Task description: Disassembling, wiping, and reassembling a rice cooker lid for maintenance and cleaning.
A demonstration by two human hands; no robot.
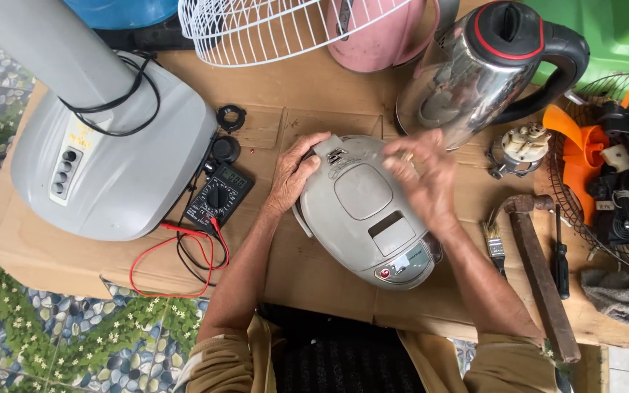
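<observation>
A grey electric thermo pot [365, 211] lies on flattened cardboard [314, 116] in front of me, its lid facing up. My left hand [294, 175] grips the pot's left rear edge, fingers curled over the rim near the hinge tab. My right hand [424, 175] rests on the pot's right rear side; it is motion-blurred, fingers bent, and I cannot tell whether it holds anything small. Both forearms reach in from the bottom of the view.
A grey fan base [118, 160] stands left, a black multimeter [220, 196] with red and black leads beside it. A steel kettle [485, 69], white fan grille [271, 29], pink pot [380, 36] lie behind. Hammer [540, 269], screwdriver [560, 255], brush [495, 247], fan motor [620, 182] sit right.
</observation>
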